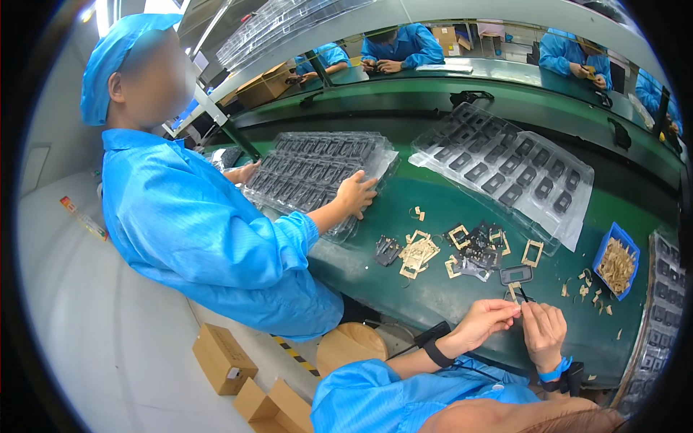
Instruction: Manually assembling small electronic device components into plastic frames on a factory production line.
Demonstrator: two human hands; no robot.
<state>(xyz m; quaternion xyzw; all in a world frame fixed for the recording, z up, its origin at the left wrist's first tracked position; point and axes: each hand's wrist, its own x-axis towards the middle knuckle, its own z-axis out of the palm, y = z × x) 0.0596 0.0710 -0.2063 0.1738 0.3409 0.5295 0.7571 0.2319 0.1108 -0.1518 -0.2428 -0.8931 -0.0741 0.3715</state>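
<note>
At the bench's near edge, my left hand (pixel 485 325) pinches a small tan frame-shaped piece (pixel 514 289) between thumb and fingertips. My right hand (pixel 544 333) is closed beside it, fingertips around a thin dark pointed tool (pixel 526 295) that meets the piece; the tool's exact kind is too small to tell. Just beyond my fingers lies a dark grey rectangular frame (pixel 516 275). Farther left sit a heap of tan frames (pixel 419 254) and a pile of black parts (pixel 482 244) with tan frames mixed in. A single tan frame (pixel 532 252) lies behind the grey one.
A blue bin (pixel 617 260) of tan scraps stands right, with loose bits beside it. Clear trays of black parts (pixel 516 162) lie at the back. A co-worker (pixel 195 209) at left holds another filled tray (pixel 317 173). Cardboard boxes (pixel 224 359) and a round stool (pixel 351 349) are below.
</note>
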